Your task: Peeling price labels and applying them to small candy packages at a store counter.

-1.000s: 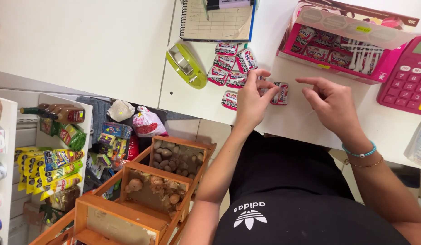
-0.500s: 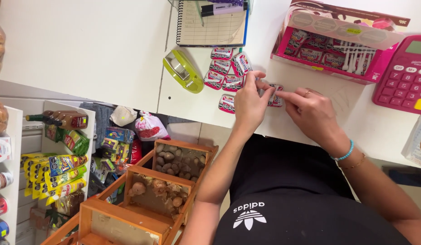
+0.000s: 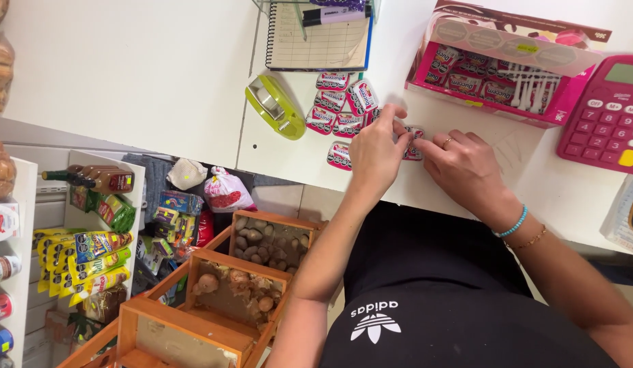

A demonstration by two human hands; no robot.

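The left hand [image 3: 376, 151] and the right hand [image 3: 466, 167] are meeting at centre frame over one small pink packet [image 3: 413, 142] lying flat on the white counter [image 3: 160, 75]. Both are pinching it by the fingertips, the left from the packet's left edge, the right from its right, so neither is nearer. Its long axis is running roughly up and down the frame. More packets [image 3: 338, 103] are lying just left of the left hand, beside a green tape dispenser [image 3: 275, 105]
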